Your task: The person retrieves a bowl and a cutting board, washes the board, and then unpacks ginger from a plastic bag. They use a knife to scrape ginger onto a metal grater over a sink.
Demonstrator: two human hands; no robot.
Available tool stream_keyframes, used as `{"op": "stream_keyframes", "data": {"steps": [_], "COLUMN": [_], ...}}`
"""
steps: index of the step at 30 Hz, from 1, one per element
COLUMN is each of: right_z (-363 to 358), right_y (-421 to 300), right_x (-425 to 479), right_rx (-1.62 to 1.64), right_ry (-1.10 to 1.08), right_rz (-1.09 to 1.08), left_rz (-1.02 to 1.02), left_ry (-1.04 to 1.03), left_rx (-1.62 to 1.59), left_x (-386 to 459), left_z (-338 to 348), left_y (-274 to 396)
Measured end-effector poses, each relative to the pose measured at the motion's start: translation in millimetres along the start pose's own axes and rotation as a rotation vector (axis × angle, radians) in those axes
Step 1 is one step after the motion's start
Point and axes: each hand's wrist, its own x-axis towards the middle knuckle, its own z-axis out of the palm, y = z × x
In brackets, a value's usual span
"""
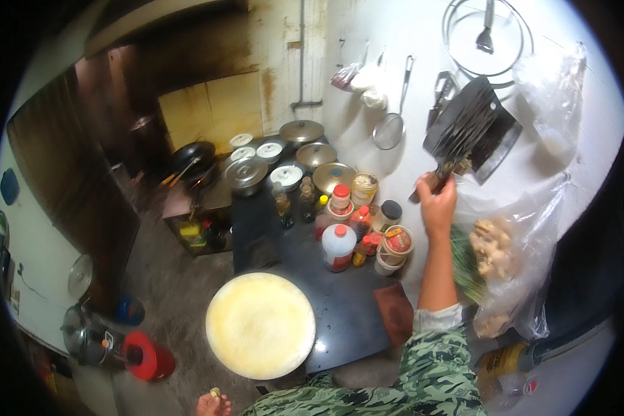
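Note:
My right hand (438, 200) is raised to the white wall, its fingers closed around the handle of a dark-bladed cleaver (460, 117). Behind that blade shows a second broad dark blade (499, 143) against the wall; how it is held there is hidden. Low in the view, my left hand (213, 405) pinches a small pale yellowish piece (215, 392), too small to name surely. A thick round chopping board (261, 325) lies at the near corner of the dark table (338, 317), its top bare.
Several sauce bottles and jars (339, 247) and lidded pots (301, 131) crowd the table's far side. A plastic bag (530, 260) with ginger-like roots (491, 247) hangs beside my right forearm. A strainer (389, 131) hangs on the wall. A red bucket (153, 359) stands on the floor.

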Motion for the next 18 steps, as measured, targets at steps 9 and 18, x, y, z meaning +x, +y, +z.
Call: {"op": "stream_keyframes", "data": {"steps": [9,18], "right_z": [159.2,299.9], "right_y": [-86.5,-214.5], "right_x": [-263.5,-434.0], "right_rx": [0.505,0.892], "right_ry": [-0.516,-1.291], "right_rz": [0.750,1.112], "left_rz": [0.154,0.396], "left_ry": [-0.094,-0.155], "left_rx": [-0.381,-0.607], "left_x": [26.6,29.9], "left_z": [-74.2,-222.3], "left_y": [46.2,123.0]}}
